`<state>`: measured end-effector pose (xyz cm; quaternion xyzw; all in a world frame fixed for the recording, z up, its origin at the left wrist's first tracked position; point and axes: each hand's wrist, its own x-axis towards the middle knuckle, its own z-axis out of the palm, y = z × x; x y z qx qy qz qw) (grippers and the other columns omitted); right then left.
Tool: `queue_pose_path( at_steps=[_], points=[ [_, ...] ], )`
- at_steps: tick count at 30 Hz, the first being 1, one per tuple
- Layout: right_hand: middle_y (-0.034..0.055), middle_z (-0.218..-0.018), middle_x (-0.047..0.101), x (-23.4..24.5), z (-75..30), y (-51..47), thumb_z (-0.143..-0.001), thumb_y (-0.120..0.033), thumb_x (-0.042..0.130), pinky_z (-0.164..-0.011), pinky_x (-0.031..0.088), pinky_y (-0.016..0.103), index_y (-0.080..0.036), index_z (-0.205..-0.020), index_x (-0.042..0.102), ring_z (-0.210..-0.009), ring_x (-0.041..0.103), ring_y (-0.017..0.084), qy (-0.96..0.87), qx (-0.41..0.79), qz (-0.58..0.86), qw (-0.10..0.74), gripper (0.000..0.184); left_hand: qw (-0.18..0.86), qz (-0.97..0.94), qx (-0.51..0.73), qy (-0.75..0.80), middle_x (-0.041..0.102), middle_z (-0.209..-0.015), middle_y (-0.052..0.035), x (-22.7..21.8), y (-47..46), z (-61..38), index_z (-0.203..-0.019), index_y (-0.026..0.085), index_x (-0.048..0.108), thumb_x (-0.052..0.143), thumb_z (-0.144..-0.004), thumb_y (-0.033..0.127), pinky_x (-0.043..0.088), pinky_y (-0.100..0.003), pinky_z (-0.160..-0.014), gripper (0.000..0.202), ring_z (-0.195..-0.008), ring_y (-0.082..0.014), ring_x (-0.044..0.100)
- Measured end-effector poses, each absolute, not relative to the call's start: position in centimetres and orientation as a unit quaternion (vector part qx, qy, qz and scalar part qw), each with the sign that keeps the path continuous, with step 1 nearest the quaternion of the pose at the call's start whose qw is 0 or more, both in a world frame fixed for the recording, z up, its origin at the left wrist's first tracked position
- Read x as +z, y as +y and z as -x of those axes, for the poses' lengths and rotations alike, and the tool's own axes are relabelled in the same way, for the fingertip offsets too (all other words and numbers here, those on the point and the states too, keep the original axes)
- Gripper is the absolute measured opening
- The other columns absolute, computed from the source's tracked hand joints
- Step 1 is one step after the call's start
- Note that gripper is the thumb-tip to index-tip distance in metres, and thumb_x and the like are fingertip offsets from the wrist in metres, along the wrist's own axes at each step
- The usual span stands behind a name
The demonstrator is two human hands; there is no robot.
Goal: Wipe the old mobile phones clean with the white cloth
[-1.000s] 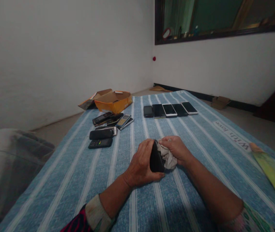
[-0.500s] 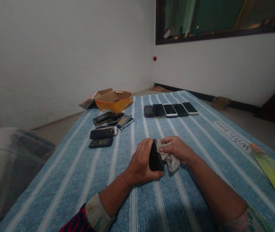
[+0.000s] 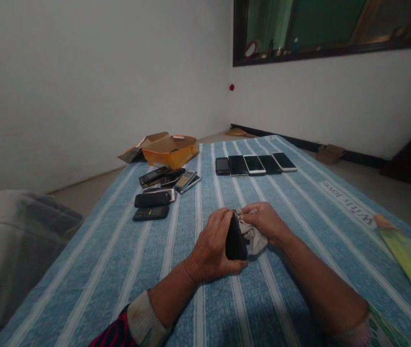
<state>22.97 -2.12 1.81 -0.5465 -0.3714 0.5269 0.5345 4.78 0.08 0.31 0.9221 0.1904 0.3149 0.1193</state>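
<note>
The left hand (image 3: 212,246) holds a black phone (image 3: 236,238), the right hand (image 3: 263,222) a grey cloth (image 3: 254,239) against it.

Five smartphones (image 3: 254,165) lie in a row, roughly seven older phones (image 3: 152,199) sit clustered, and a left hand (image 3: 214,246) and a right hand (image 3: 263,222) have one phone (image 3: 236,236) and one cloth (image 3: 253,237) between them.

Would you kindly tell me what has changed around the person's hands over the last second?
The right hand has drawn the cloth back up: it hung lower half a second ago and now sits bunched against the black phone, which the left hand still holds. The row of phones, the pile of phones and the orange box stayed as they were.
</note>
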Motion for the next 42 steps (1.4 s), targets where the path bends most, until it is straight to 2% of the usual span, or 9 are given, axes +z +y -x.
queue_pose_path(
  at_steps=[7,13,23,27,33,42],
  points=[
    [-0.0009,-0.054,0.062,2.0,-23.2,-2.0,-0.053,-0.025,0.073,-0.047,0.04,0.024,-0.015,-0.065,0.068,-0.048,0.054,0.011,-0.363,0.504,0.544,0.564,0.016,0.129,-0.923,0.316,0.176,0.041,-0.139,-0.0233,0.5,-0.4,-5.1,-0.147,0.015,0.02,0.076,-0.059,0.036,0.041,-0.064,-0.101,0.106,-0.129,-0.0435,0.042],
    [-0.002,-0.05,0.06,2.2,-23.2,-2.2,-0.049,-0.021,0.071,-0.046,0.039,0.024,-0.015,-0.062,0.066,-0.045,0.052,0.011,-0.357,0.546,0.547,0.524,0.015,0.117,-0.923,0.313,0.193,0.041,-0.14,-0.0241,0.3,0.0,-4.9,-0.147,0.015,0.019,0.077,-0.059,0.038,0.041,-0.065,-0.101,0.107,-0.129,-0.0448,0.041],
    [-0.0013,-0.053,0.062,2.1,-23.0,-2.1,-0.052,-0.023,0.073,-0.046,0.039,0.023,-0.014,-0.064,0.067,-0.047,0.053,0.011,-0.345,0.527,0.537,0.561,0.016,0.115,-0.928,0.306,0.18,0.039,-0.139,-0.0238,0.4,-0.1,-5.0,-0.147,0.015,0.015,0.079,-0.057,0.035,0.041,-0.063,-0.102,0.112,-0.13,-0.0436,0.04],
    [-0.0017,-0.051,0.06,2.0,-23.0,-2.1,-0.052,-0.023,0.073,-0.045,0.037,0.023,-0.014,-0.061,0.066,-0.045,0.051,0.01,-0.355,0.534,0.538,0.547,0.015,0.111,-0.926,0.313,0.177,0.04,-0.139,-0.0246,0.3,-0.1,-5.0,-0.146,0.013,0.018,0.078,-0.058,0.035,0.04,-0.063,-0.103,0.109,-0.13,-0.0439,0.039],
    [-0.0005,-0.055,0.063,1.8,-22.8,-1.9,-0.054,-0.024,0.072,-0.048,0.041,0.023,-0.013,-0.066,0.068,-0.049,0.055,0.011,-0.34,0.529,0.516,0.582,0.017,0.123,-0.924,0.317,0.176,0.041,-0.138,-0.0221,0.6,-0.4,-5.2,-0.146,0.014,0.02,0.078,-0.057,0.034,0.041,-0.061,-0.103,0.108,-0.128,-0.0419,0.042],
    [-0.0011,-0.052,0.062,1.7,-22.9,-2.2,-0.05,-0.018,0.07,-0.046,0.04,0.022,-0.014,-0.061,0.067,-0.047,0.054,0.011,-0.378,0.584,0.536,0.478,0.012,0.106,-0.912,0.326,0.226,0.044,-0.135,-0.0218,0.2,0.6,-4.5,-0.144,0.017,0.02,0.079,-0.058,0.038,0.042,-0.062,-0.101,0.106,-0.124,-0.0421,0.045]
  ],
)
